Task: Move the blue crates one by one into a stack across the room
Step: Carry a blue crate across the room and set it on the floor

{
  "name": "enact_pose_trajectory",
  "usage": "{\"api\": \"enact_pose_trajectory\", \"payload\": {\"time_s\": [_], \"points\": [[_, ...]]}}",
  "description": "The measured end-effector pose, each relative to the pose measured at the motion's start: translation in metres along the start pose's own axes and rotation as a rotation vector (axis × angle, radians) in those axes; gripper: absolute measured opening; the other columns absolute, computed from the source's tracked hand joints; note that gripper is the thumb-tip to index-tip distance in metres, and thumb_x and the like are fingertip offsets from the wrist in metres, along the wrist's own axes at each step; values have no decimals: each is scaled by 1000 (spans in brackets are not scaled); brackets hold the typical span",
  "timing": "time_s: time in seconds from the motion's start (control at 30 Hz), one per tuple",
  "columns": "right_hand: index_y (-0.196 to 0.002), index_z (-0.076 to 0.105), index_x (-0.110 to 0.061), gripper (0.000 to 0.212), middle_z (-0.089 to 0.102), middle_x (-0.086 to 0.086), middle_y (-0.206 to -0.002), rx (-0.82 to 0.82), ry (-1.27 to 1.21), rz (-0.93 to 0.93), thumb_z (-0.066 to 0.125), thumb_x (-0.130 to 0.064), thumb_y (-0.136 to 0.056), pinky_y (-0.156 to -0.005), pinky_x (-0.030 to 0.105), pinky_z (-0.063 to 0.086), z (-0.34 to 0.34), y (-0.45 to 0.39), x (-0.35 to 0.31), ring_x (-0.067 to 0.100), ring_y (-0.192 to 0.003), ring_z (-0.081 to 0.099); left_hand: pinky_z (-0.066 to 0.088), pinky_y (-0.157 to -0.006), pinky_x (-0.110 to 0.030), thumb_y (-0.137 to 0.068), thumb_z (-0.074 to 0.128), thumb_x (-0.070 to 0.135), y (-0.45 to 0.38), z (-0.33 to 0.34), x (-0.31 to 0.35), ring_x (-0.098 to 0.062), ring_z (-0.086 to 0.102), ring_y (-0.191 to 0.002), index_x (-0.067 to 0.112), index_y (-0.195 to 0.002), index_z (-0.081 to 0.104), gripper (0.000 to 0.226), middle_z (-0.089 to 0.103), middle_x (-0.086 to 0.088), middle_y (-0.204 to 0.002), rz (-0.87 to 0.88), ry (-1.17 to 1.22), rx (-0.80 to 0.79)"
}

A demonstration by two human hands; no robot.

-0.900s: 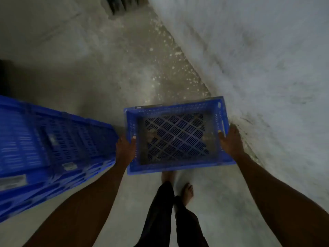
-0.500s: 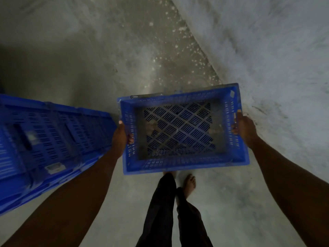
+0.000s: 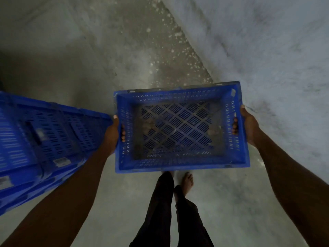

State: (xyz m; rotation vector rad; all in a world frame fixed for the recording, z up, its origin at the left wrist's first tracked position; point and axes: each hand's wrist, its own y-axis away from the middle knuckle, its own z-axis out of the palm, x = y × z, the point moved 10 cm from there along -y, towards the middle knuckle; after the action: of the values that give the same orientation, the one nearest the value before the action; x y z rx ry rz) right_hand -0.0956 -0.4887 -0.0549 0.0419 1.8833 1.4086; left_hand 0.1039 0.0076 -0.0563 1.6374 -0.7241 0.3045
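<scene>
we note a whitewashed wall [image 3: 267, 50] running along the right side, meeting a grey concrete floor [image 3: 89, 59] on a slanted line; the floor near that line is speckled with pale flecks. open floor lies ahead and to the left, up to a dark shadowed patch at the far left edge.

at the left we find a stack of blue crates [image 3: 44, 139], blurred and cut by the frame, so we cannot tell how many it holds; pale labels show on its sides. its near corner lies just beside our left hand.

the carried blue crate [image 3: 181, 163] is held level above the floor at centre, open side up, between the stack and the wall. its slatted walls and lattice bottom are in view; some brownish dirt or debris lies on the bottom, too dim to identify. its right rim is near the wall's foot.

our left hand [image 3: 112, 134] grasps the crate's left end, fingertips curled through the handle slot. our right hand [image 3: 249, 125] grasps the right end likewise, fingers showing inside the slot.

below the crate, dark trousers [image 3: 160, 211] and one bare foot [image 3: 187, 182] stand on the floor.
</scene>
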Motion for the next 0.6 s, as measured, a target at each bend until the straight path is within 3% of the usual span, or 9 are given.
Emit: {"api": "enact_pose_trajectory", "payload": {"time_s": [0.1, 0.27, 0.4, 0.6], "points": [[-71, 51, -14, 67, 53, 4, -58, 10, -74, -13, 55, -81, -64, -41, 23, 42, -17, 47, -12, 17, -43, 47, 41, -48, -32, -93, 44, 71, 36, -3, 34, -15, 43, -47, 15, -77, 57, 59, 49, 1, -56, 35, 15, -62], [-72, 53, -14, 79, 49, 1, -53, 121, -82, -95, 52, -90, -51, -35, 22, 33, -53, 153, -38, 12, -37, 38, 40, -41, -25, -93, 44, 72, 105, 6, 104, -12, 42, -44, 19, -77, 55, 56, 46, 3, -56, 97, -24, -188], [-72, 53, -13, 67, 44, 1, -55, 258, -123, -132, 41, -77, -88, -37, 21, 32, -98, 234, -38, 12, -39, 35, 36, -39, -24, -93, 43, 73, 162, 30, 152, -11, 38, -43, 21, -75, 51, 56, 42, 4, -56, 148, -134, -267], [-70, 49, -16, 61, 42, 0, -57, 429, -341, -120, 43, -72, -92, -37, 21, 31, -174, 358, 29, 12, -43, 33, 31, -36, -22, -97, 42, 69, 244, 107, 195, -11, 32, -39, 19, -75, 50, 55, 38, 2, -56, 258, -327, -424]]}}
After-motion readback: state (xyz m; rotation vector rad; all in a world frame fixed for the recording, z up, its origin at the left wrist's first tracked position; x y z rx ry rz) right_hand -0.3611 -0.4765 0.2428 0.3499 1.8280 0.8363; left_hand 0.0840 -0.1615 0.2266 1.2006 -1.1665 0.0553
